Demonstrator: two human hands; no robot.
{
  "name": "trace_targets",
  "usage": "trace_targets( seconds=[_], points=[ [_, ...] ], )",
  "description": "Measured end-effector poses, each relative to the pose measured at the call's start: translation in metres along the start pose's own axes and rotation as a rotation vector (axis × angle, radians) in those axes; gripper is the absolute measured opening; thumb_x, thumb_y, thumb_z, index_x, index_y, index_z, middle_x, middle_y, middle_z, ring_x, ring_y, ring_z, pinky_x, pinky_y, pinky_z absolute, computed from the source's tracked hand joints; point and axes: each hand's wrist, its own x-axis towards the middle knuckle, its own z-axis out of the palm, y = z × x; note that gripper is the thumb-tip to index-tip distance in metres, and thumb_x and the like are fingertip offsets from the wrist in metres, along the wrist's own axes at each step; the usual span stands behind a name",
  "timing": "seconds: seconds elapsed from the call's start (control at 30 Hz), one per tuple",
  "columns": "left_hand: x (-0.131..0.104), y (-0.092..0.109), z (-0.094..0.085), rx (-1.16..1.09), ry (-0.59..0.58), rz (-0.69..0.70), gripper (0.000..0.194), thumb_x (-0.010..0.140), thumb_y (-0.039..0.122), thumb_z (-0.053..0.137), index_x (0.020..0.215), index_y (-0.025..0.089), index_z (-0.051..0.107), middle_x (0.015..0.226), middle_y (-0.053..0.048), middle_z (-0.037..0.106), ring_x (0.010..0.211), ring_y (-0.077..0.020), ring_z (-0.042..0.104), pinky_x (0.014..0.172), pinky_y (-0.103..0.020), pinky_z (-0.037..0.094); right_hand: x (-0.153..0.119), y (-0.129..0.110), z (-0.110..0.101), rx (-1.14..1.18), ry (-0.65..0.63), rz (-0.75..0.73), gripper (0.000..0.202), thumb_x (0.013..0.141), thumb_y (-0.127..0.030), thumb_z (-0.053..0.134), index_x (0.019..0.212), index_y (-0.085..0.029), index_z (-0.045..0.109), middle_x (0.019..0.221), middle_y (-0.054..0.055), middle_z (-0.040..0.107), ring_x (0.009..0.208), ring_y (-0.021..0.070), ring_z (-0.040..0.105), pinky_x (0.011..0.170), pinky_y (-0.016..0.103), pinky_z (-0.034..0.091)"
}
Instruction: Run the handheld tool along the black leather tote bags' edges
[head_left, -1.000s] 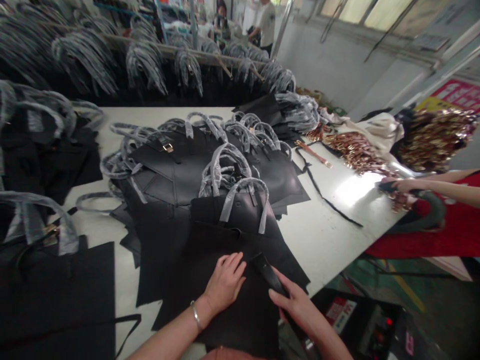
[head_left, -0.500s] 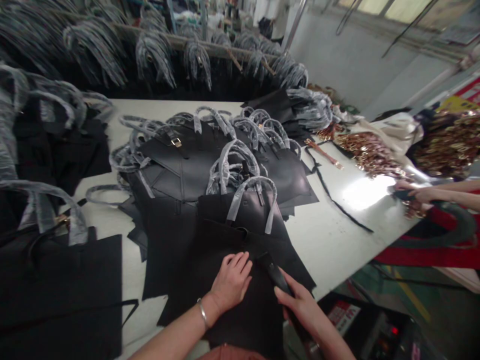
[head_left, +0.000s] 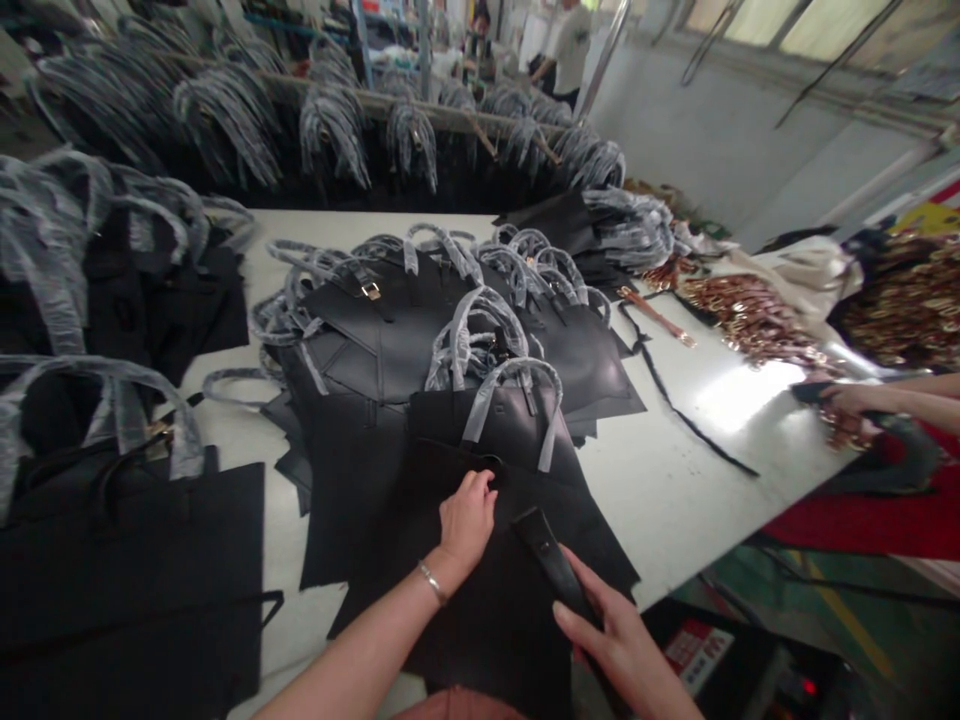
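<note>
My left hand (head_left: 466,517) is closed, its fingertips pressed together beside a small curved black loop (head_left: 491,463) at the top of a black leather panel (head_left: 487,620). Whatever the fingertips pinch is too small to make out. In my right hand (head_left: 615,630) is a black leather strap (head_left: 546,548), gripped between thumb and fingers. Its wide free end points up and left, over the panel, with a small mark or hole in it. Just beyond the panel lies a black bag piece with a plastic-wrapped handle (head_left: 514,385).
More black bag pieces (head_left: 589,345) with wrapped handles are spread over the white table (head_left: 675,490). Another stack (head_left: 135,570) lies left. Brown buckled straps (head_left: 750,310) are heaped right, where another person's hand (head_left: 851,405) holds a dark tool. Wrapped handles (head_left: 225,120) hang behind.
My left hand has gone from lying flat on the panel to a pinch farther up, beside the small loop. The strap in my right hand is turned slightly. The view has shifted a little.
</note>
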Motion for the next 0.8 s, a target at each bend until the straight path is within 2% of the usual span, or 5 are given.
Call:
trace_targets(
  seconds=[0.13, 0.33, 0.47, 0.6, 0.8],
  points=[
    [0.002, -0.01, -0.001, -0.133, 0.029, 0.05, 0.023, 0.09, 0.013, 0.052, 0.11, 0.023, 0.059, 0.094, 0.0, 0.06, 0.082, -0.0139, 0.061, 0.073, -0.024, 0.047, 0.014, -0.007, 0.008, -0.001, -0.037, -0.009, 0.079, 0.081, -0.046, 0.065, 0.149, -0.017, 0.038, 0.073, 0.0, 0.066, 0.048, 0.0125, 0.052, 0.048, 0.027, 0.044],
    [-0.014, -0.034, 0.006, -0.279, 0.08, 0.133, 0.028, 0.084, 0.008, 0.049, 0.11, 0.019, 0.052, 0.095, -0.002, 0.052, 0.075, -0.0141, 0.056, 0.074, -0.028, 0.049, 0.045, -0.013, 0.016, -0.052, -0.06, 0.011, 0.071, 0.082, -0.04, 0.064, 0.147, -0.02, 0.042, 0.074, -0.001, 0.067, 0.046, 0.0108, 0.054, 0.043, 0.024, 0.045],
    [-0.024, -0.043, 0.008, -0.261, 0.012, 0.215, 0.013, 0.088, 0.01, 0.045, 0.094, 0.02, 0.049, 0.091, -0.002, 0.05, 0.073, -0.0147, 0.054, 0.071, -0.028, 0.048, 0.061, -0.025, 0.025, -0.089, -0.09, -0.002, 0.067, 0.083, -0.038, 0.064, 0.145, -0.021, 0.046, 0.067, -0.004, 0.063, 0.045, 0.0109, 0.055, 0.042, 0.022, 0.045],
    [-0.027, -0.044, 0.006, -0.221, -0.048, 0.285, 0.013, 0.09, 0.01, 0.044, 0.085, 0.02, 0.05, 0.089, -0.003, 0.051, 0.077, -0.0155, 0.054, 0.071, -0.028, 0.049, 0.066, -0.031, 0.029, -0.115, -0.071, -0.021, 0.067, 0.082, -0.038, 0.064, 0.145, -0.021, 0.046, 0.071, -0.002, 0.065, 0.047, 0.0116, 0.057, 0.043, 0.023, 0.046],
    [-0.045, -0.046, 0.002, -0.054, -0.117, 0.412, 0.014, 0.093, 0.014, 0.05, 0.103, 0.019, 0.057, 0.108, -0.007, 0.056, 0.1, -0.0207, 0.058, 0.089, -0.036, 0.054, 0.06, -0.014, 0.016, -0.138, -0.099, -0.006, 0.068, 0.082, -0.038, 0.065, 0.145, -0.019, 0.046, 0.07, -0.002, 0.064, 0.046, 0.0114, 0.056, 0.044, 0.024, 0.046]
  ],
)
